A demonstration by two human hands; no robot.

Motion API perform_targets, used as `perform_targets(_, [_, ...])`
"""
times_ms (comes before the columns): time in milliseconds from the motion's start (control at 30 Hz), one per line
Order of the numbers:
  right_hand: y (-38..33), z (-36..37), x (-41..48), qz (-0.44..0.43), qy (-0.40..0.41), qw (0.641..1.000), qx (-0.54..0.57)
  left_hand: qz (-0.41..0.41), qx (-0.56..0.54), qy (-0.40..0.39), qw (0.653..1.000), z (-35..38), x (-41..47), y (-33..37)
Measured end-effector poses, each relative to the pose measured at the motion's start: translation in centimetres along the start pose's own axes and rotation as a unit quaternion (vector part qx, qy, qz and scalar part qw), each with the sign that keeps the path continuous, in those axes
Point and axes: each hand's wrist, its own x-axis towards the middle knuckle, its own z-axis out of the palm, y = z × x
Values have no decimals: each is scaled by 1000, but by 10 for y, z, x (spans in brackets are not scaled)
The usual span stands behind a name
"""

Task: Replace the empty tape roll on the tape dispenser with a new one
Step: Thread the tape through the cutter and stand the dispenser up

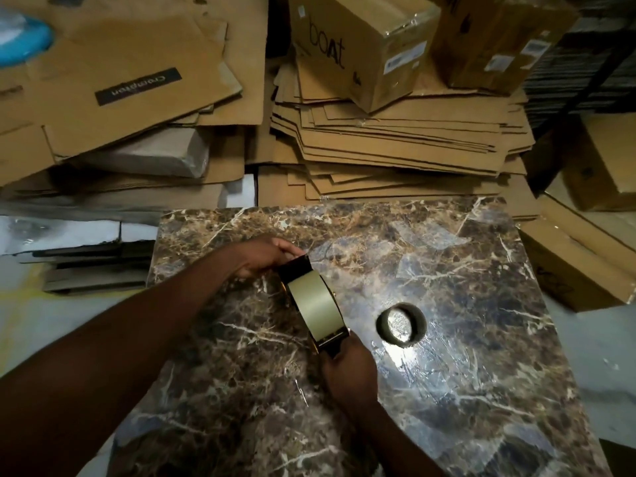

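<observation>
A dark tape dispenser (298, 266) is held above the brown marble slab (447, 373), with a full pale tape roll (315, 302) seated in it. My left hand (266, 256) grips the dispenser's far end. At the near end my right hand (349, 368) is closed around its handle. An empty cardboard tape core (401, 325) lies flat on the slab, to the right of the dispenser and apart from both hands.
Stacks of flattened cardboard (395, 146) border the slab's far edge. Closed cartons (361, 43) stand on top of them, and more boxes (578, 263) sit off the right side. Dark flat sheets (93, 266) lie to the left.
</observation>
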Motion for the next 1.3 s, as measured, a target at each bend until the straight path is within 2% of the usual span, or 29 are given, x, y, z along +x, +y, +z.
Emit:
perform_targets(67, [-4, 3, 6, 2, 1, 1000, -18, 36, 114, 57, 991, -6, 7, 1])
perform_targets(167, [-15, 11, 14, 19, 14, 999, -29, 119, 257, 108, 953, -6, 16, 0])
perform_targets(267, [-26, 17, 25, 56, -4, 998, -40, 185, 311, 141, 921, -5, 33, -20])
perform_targets(333, [-24, 18, 28, 56, -6, 997, -51, 190, 318, 143, 918, -4, 41, -37])
perform_targets(400, [-17, 20, 31, 44, -9, 997, -64, 224, 344, 164, 897, -5, 49, -52])
perform_targets(533, [-12, 22, 34, 38, -10, 996, -85, 284, 494, 238, 786, -6, 37, -55])
perform_targets(600, [-13, 22, 35, 36, -14, 995, -90, 318, 531, 226, 752, -2, 33, -55])
perform_targets(667, [-16, 20, 34, 41, -25, 995, -87, 343, 511, 204, 761, 0, 35, -61])
perform_targets(733, [-19, 18, 33, 46, -31, 994, -93, 332, 473, 207, 789, -1, 38, -69])
perform_targets(800, [-19, 18, 32, 42, -31, 994, -99, 315, 459, 220, 801, 0, 41, -77])
perform_targets(1000, [-21, 15, 32, 40, -36, 992, -118, 274, 474, 261, 795, 2, 33, -86])
perform_targets(1200, [-23, 6, 33, -8, -75, 983, -168, 237, 477, 256, 807, 0, 24, -77])
perform_targets(1300, [-25, 3, 33, -34, -88, 976, -199, 222, 501, 241, 801, 0, 23, -74])
